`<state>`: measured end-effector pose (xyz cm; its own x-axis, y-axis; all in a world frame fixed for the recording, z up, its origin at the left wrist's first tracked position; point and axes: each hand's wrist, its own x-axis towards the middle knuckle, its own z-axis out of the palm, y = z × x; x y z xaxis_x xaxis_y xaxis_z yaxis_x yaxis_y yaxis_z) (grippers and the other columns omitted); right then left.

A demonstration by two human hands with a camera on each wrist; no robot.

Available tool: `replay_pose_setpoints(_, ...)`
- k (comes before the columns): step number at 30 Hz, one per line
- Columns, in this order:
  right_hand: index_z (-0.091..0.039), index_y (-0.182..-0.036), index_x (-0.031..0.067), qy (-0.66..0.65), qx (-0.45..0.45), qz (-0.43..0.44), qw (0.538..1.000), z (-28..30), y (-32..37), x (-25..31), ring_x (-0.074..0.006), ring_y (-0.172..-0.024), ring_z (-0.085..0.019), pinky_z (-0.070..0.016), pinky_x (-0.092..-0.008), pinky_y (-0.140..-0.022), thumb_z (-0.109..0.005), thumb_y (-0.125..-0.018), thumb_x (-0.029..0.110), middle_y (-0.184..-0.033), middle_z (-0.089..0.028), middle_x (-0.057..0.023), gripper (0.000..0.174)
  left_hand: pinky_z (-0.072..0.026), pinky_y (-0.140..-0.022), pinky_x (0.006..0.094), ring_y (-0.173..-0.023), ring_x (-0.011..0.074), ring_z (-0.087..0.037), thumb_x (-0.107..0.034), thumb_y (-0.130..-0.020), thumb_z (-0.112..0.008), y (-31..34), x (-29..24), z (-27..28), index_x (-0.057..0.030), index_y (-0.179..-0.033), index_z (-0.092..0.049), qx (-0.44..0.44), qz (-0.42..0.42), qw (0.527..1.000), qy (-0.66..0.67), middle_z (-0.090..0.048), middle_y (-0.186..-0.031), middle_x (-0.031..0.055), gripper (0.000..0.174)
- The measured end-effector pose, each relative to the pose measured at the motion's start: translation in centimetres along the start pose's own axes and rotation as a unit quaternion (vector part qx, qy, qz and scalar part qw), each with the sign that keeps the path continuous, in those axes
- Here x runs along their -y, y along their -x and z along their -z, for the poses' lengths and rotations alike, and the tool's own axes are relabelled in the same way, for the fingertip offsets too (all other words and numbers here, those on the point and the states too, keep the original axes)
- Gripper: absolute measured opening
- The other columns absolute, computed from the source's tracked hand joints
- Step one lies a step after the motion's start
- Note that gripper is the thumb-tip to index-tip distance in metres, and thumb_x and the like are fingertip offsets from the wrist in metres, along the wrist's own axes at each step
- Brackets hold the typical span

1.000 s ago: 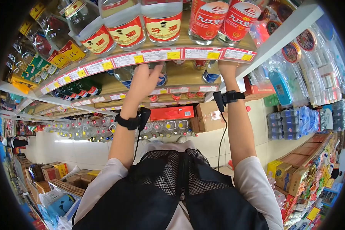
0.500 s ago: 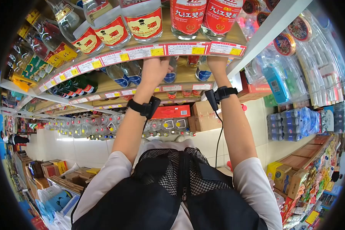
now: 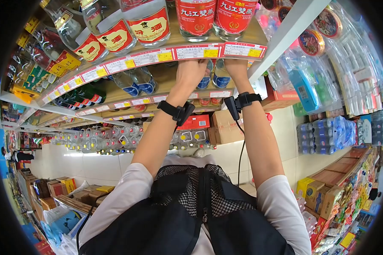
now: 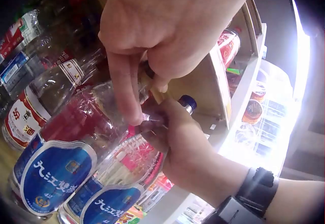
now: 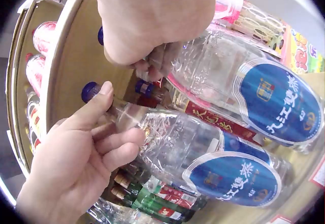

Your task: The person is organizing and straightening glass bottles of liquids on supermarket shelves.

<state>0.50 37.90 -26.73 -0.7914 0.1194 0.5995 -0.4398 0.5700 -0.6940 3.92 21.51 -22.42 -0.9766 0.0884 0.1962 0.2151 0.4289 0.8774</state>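
Note:
Under the upper shelf board, my left hand (image 3: 190, 75) grips the neck of a clear glass liquor bottle (image 5: 228, 178) with a blue oval label and blue cap. Its thumb and fingers lie around the neck in the right wrist view. My right hand (image 3: 237, 70) curls round the neck of a matching bottle (image 5: 277, 102) just to the right, its cap hidden by the hand. Both bottles stand side by side near the shelf's front edge, slightly apart. Two more blue-label bottles (image 3: 145, 80) stand further left on that shelf.
Overhead, the upper shelf's price-tag strip (image 3: 136, 63) carries red-label bottles (image 3: 196, 19) and several other liquor bottles. A white shelf post (image 3: 285, 40) rises close by my right hand. Green bottles (image 3: 89, 95) stand left; cartons (image 3: 227, 127) and large jugs sit on the floor below.
My left hand has reached in under the upper shelf and moved right; the bottle there now stands closer to the right one. My right hand stays at its bottle.

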Motion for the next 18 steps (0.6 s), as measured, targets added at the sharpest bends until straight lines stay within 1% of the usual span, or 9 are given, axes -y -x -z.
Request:
replay_pose_setpoints(4,-0.063,-0.105,0.0025,0.012,0.012,-0.007,1.0,-0.14,-0.19,-0.39,-0.0313,-0.098,-0.063,-0.0485,-0.0417,-0.085,-0.068,-0.082,0.011,-0.102,-0.067,-0.0152,0.025,-0.0567,-0.057,0.028,-0.065,0.0175,-0.071,-0.014,-0.096,-0.057,-0.2,-0.3,-0.37,0.0035,-0.107,-0.063,-0.014,0.013,1.0,-0.006,-0.071,-0.081,0.0129,0.021)
replay_pose_setpoints(7,-0.063,-0.105,0.0026,0.0,-0.006,-0.008,1.0,-0.34,-0.15,-0.51,-0.0311,-0.097,-0.063,-0.0486,-0.0418,-0.084,-0.068,-0.082,0.011,-0.102,-0.066,-0.0152,0.025,-0.0565,-0.057,0.0283,-0.064,0.017,-0.071,-0.013,-0.096,-0.058,-0.29,-0.42,-0.52,0.0032,-0.107,-0.063,-0.009,0.014,1.0,0.021,-0.071,-0.08,0.0124,0.02)
replay_pose_setpoints(10,-0.063,-0.104,0.0025,0.003,-0.004,-0.006,1.0,-0.24,-0.13,-0.47,-0.0309,-0.097,-0.063,-0.0487,-0.0418,-0.084,-0.068,-0.082,0.011,-0.101,-0.067,-0.0151,0.024,-0.056,-0.056,0.0286,-0.064,0.0165,-0.071,-0.013,-0.096,-0.058,-0.41,-0.35,-0.67,0.0034,-0.108,-0.062,-0.001,0.006,1.0,0.01,-0.071,-0.08,0.0121,0.021)
replay_pose_setpoints(13,-0.064,-0.103,0.0023,-0.008,-0.02,0.016,1.0,-0.18,-0.14,-0.05,-0.0311,-0.095,-0.064,-0.049,-0.0418,-0.083,-0.068,-0.082,0.01,-0.099,-0.067,-0.015,0.023,-0.0555,-0.055,0.0289,-0.063,0.0167,-0.07,-0.015,-0.096,-0.058,-0.5,-0.18,-0.74,0.0028,-0.11,-0.062,0.008,0.01,1.0,-0.001,-0.071,-0.08,0.0121,0.023)
replay_pose_setpoints(15,-0.064,-0.102,0.0021,-0.008,-0.009,-0.008,1.0,-0.06,-0.07,0.28,-0.031,-0.096,-0.064,-0.049,-0.0418,-0.083,-0.067,-0.081,0.01,-0.098,-0.068,-0.0149,0.022,-0.0553,-0.055,0.0302,-0.062,0.017,-0.07,-0.018,-0.097,-0.058,-0.56,-0.13,-0.47,0.0025,-0.11,-0.062,0.01,-0.025,0.998,-0.058,-0.07,-0.081,0.0122,0.025)
replay_pose_setpoints(16,-0.064,-0.102,0.0021,-0.009,-0.009,-0.007,1.0,-0.11,-0.09,0.34,-0.031,-0.096,-0.064,-0.049,-0.0418,-0.083,-0.067,-0.081,0.01,-0.098,-0.068,-0.0149,0.022,-0.0553,-0.055,0.0302,-0.062,0.017,-0.07,-0.018,-0.097,-0.058,-0.46,-0.26,-0.24,0.0025,-0.11,-0.062,0.009,-0.026,0.998,-0.058,-0.07,-0.081,0.0122,0.025)
replay_pose_setpoints(18,-0.065,-0.101,0.0021,0.018,-0.012,0.004,1.0,-0.08,-0.11,0.41,-0.032,-0.095,-0.064,-0.049,-0.042,-0.083,-0.066,-0.082,0.011,-0.098,-0.068,-0.0157,0.021,-0.0554,-0.055,0.0318,-0.061,0.0185,-0.07,-0.02,-0.097,-0.057,-0.16,-0.53,0.21,0.0022,-0.112,-0.061,0.034,-0.01,0.997,-0.062,-0.07,-0.082,0.0131,0.027)
